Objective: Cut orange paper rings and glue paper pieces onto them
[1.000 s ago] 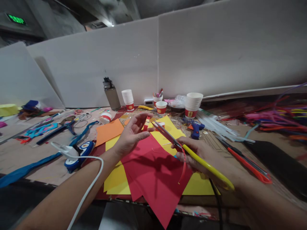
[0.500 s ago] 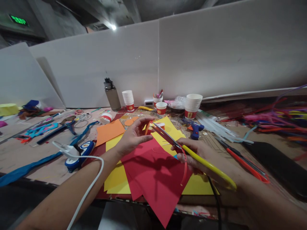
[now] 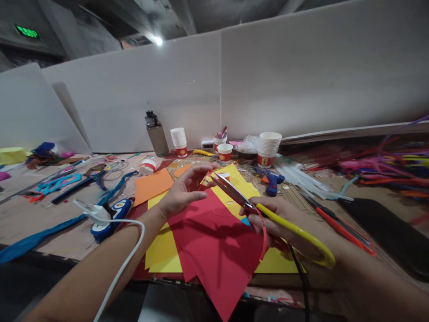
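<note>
Red strip point(image 3: 264, 235) shifted right, coloured paper point(image 3: 214, 250) beneath, stacked cups point(image 3: 269, 146), bottle point(image 3: 157, 139) beyond

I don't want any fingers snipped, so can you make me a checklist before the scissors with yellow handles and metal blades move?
1. Scissors gripped: ok. The right hand holds the yellow-handled metal scissors.
2. Piece held: ok. The left hand has a small red-and-yellow piece in its fingers.
3. Fingers well away from the blades: not ok. The tips are close to the left fingers.
4. Nothing dangling nearby: not ok. A thin, curved red strip hangs by the right hand.
5. Smooth red paper sheet out of the blades: ok. It lies below.
6. Thin white cable off the left forearm: cannot tell. It crosses in front.
</note>
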`<state>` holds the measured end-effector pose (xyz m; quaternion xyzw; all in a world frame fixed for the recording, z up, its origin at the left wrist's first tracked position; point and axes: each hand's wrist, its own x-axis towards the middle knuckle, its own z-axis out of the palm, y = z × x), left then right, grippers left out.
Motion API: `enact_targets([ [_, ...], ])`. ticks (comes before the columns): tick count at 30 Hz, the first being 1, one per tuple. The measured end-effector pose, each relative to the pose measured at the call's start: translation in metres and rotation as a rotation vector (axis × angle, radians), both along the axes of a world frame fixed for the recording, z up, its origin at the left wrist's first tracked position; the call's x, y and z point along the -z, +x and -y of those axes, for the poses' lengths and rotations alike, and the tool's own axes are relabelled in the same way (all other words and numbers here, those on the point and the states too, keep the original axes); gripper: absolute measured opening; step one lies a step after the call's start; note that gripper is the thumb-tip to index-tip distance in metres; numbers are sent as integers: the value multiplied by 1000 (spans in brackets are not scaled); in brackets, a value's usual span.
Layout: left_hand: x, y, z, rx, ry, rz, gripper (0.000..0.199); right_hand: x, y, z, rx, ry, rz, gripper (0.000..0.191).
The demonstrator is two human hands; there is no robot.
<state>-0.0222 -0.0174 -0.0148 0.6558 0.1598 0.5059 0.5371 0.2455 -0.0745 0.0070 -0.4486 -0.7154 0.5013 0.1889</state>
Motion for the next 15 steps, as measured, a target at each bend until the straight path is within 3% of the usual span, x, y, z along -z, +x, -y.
enact_targets([
  [5,-2,-3,-1,-22,29,-46,51,2,-3,2,4,-11,-13,38],
  [15,0,-4,-3,5,67,-96,53,-9,-12,8,22,-85,-19,39],
])
